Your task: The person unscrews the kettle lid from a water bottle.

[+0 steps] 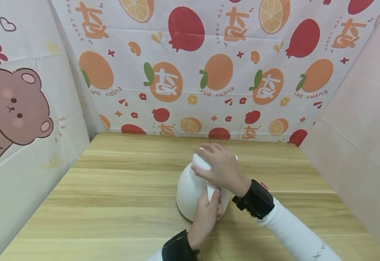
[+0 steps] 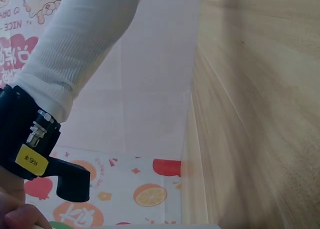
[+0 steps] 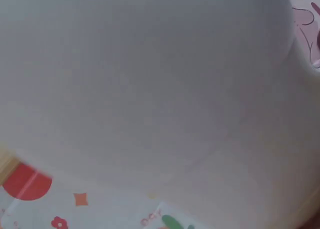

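Note:
A white rounded vessel with a handle (image 1: pixel 187 195) stands on the wooden table in the head view, like a jug or kettle; its exact kind is unclear. My left hand (image 1: pixel 205 214) grips its white handle (image 1: pixel 211 189) on the near side, thumb along it. Above, my right hand (image 1: pixel 220 166) holds the white rounded top (image 1: pixel 200 162), fingers over the far side and thumb on the near side. A small white tip (image 1: pixel 236 158) shows behind the right hand. The vessel's pale surface (image 3: pixel 150 89) fills most of the right wrist view.
The wooden table (image 1: pixel 111 203) spreads around the vessel. A fruit-print cloth (image 1: pixel 193 105) hangs behind it, a bear-print cloth (image 1: pixel 62 145) at left and a pale cloth (image 1: pixel 356 127) at right. A black wrist band (image 1: pixel 256 199) sits on the right forearm.

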`<state>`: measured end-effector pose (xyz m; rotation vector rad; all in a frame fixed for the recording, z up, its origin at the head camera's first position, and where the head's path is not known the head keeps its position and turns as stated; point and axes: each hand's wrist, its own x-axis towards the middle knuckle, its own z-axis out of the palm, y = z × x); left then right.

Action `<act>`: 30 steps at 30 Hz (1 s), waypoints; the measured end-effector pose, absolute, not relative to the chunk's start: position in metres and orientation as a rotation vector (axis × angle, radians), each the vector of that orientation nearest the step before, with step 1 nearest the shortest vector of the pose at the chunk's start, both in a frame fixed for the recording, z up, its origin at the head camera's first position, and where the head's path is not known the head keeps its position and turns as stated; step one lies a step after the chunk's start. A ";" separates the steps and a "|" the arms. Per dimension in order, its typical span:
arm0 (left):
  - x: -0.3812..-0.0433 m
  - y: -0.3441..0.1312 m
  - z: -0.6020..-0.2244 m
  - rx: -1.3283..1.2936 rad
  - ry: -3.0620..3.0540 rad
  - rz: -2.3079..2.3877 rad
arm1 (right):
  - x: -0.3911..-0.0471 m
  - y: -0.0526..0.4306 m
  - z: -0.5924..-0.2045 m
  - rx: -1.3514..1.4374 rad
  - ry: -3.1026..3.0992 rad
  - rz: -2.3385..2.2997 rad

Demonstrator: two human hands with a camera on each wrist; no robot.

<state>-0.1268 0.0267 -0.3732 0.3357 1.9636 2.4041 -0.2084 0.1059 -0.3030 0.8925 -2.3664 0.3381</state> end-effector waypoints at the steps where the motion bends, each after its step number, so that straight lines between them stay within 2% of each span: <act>1: -0.127 0.027 -0.373 0.340 1.967 2.406 | -0.210 0.108 -0.303 0.928 -2.354 0.352; 13: -0.130 0.028 -0.371 0.316 1.986 2.411 | -0.238 0.133 -0.293 1.439 -2.266 0.417; 17: -0.130 0.028 -0.368 0.301 1.975 2.408 | -0.240 0.137 -0.288 1.503 -2.314 0.442; 20: -0.130 0.028 -0.367 0.296 1.970 2.407 | -0.235 0.136 -0.286 1.450 -2.345 0.421; 30: -0.128 0.027 -0.367 0.267 1.961 2.413 | -0.211 0.114 -0.290 0.966 -2.294 0.279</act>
